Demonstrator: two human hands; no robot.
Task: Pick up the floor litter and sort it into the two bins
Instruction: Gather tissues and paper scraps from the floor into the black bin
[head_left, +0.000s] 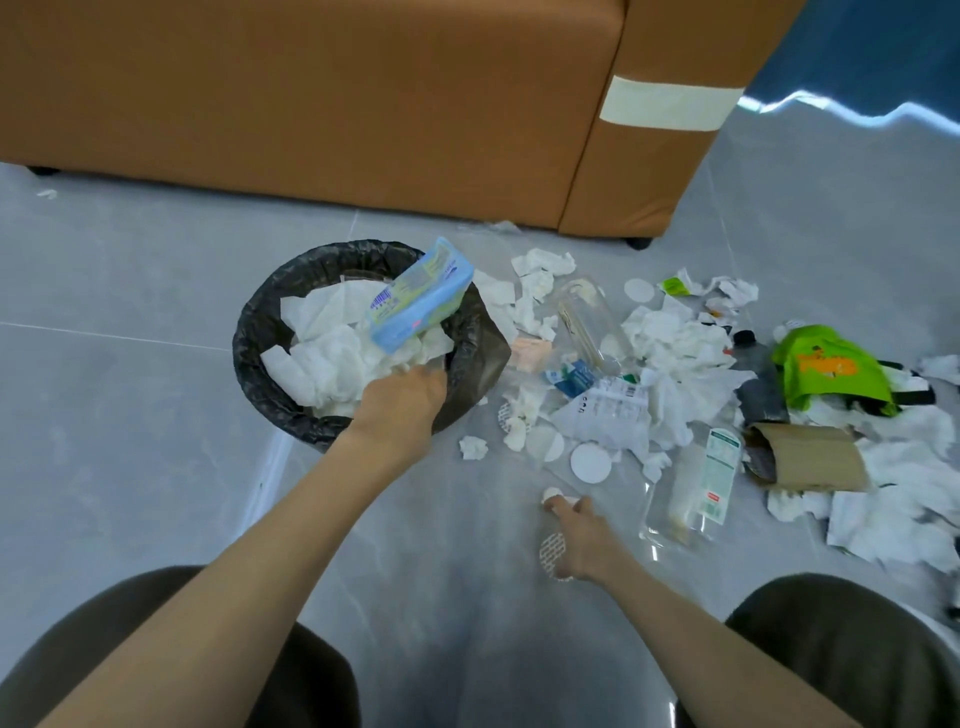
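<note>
Step in hand, as I read it: paper pickup, one piece going in and one coming off the floor. Your left grip (402, 400) sits over the near rim of the round bin lined with a black plastic bag (249, 332). Its fingers dip toward the white crumpled tissues (322, 358) inside and the back of the hand hides them, so I cannot tell if it holds anything. Your right grip (574, 530) is low over the grey tiled floor (130, 270), fingertips pinched on a small white paper scrap (551, 492). A round patterned clear lid (553, 553) lies just under the palm.

Next move, my judgement: lift the scrap, carry it left to the bin, pull the left grip clear first. Plastics need the second bin, which is not in view, so locate it.

Counts:
- bins in view: one
- light-blue rectangular tissue pack (421, 296): one, leaning on the bin's far rim
- clear plastic bottles (587, 322): two
- plain white round discs (591, 462): three
- green plastic snack bag (826, 364): one
- brown cardboard sleeve (805, 457): one
- loose white tissue pile (675, 338) right of the bin: too many to count
</note>
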